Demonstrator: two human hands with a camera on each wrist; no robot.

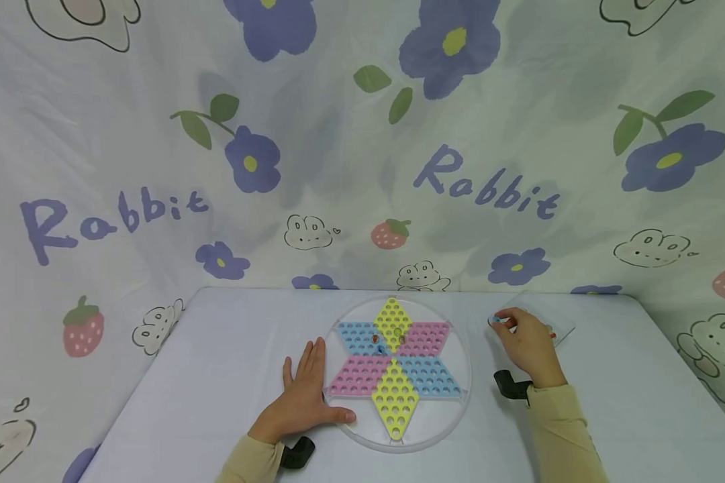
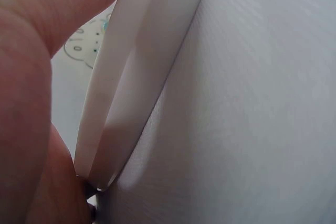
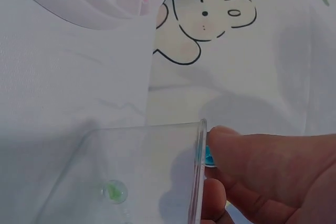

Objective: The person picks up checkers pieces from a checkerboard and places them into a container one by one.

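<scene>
A round Chinese checkers board (image 1: 459,417) lies on the table, its six-pointed star coloured blue, yellow and pink. My left hand (image 1: 305,400) rests against the board's left side, fingers straight and thumb over the rim; in the left wrist view the white rim (image 2: 126,72) stands beside the hand (image 2: 26,93). Several marbles sit in the upper star, among them a reddish marble (image 1: 375,339) and a blue one (image 1: 380,350). My right hand (image 1: 528,342) pinches a blue marble (image 3: 209,156) between thumb and finger, at the edge of a clear plastic box (image 3: 152,150).
Inside the clear box a green marble (image 3: 114,192) shows, and a few coloured marbles are partly hidden by the right hand. The box stands right of the board on the white tablecloth (image 1: 217,376). Behind the table hangs a patterned curtain (image 1: 338,168).
</scene>
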